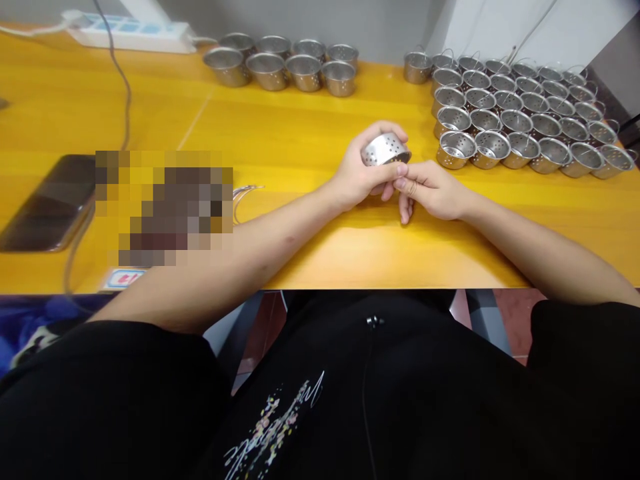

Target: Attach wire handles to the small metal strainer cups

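Observation:
My left hand (357, 175) is closed around a small perforated metal basket (383, 149), which is tipped on its side with its holed base facing up and away from me. At the basket's near edge, my right hand (439, 189) is closed in a pinch, its fingertips meeting my left thumb. What lies between those right fingertips, perhaps part of a thin wire handle, is too small to make out. Both hands are held above the yellow table (320, 260). Left of my hands, a few loose wire loops (244, 195) lie on the table, partly behind my left forearm.
Many baskets with wire handles (517, 121) stand in rows at the right. Several baskets without visible handles (305, 72) stand at the back. Leftward are a dark phone (49, 203), a cable (125, 87), a white power strip (135, 33) and a blurred-out patch (175, 207).

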